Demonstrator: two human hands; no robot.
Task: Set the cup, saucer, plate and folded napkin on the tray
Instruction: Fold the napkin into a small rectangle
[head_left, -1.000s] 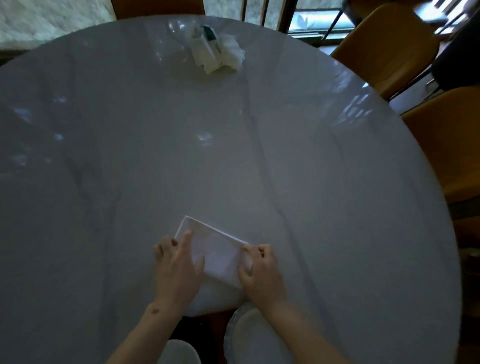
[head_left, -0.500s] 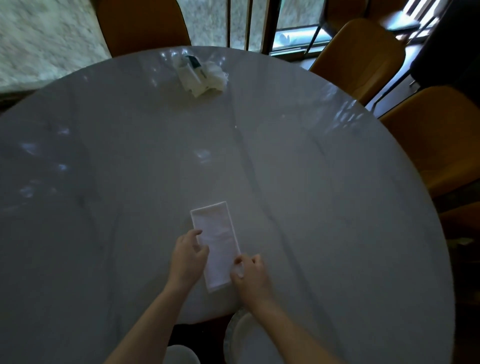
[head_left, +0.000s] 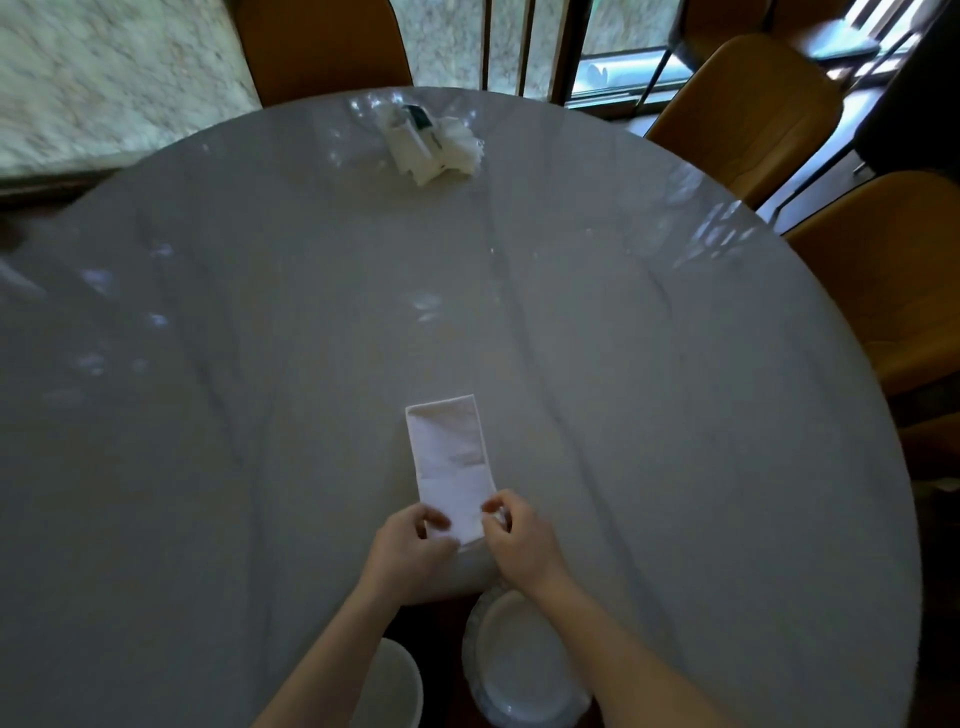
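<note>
Below the table's near edge sit a white plate and a white round dish. On the grey round table, the left hand and right hand pinch the near end of the napkin, a narrow white rectangle folded flat, pointing away. A crumpled tissue pack lies at the far edge.
</note>
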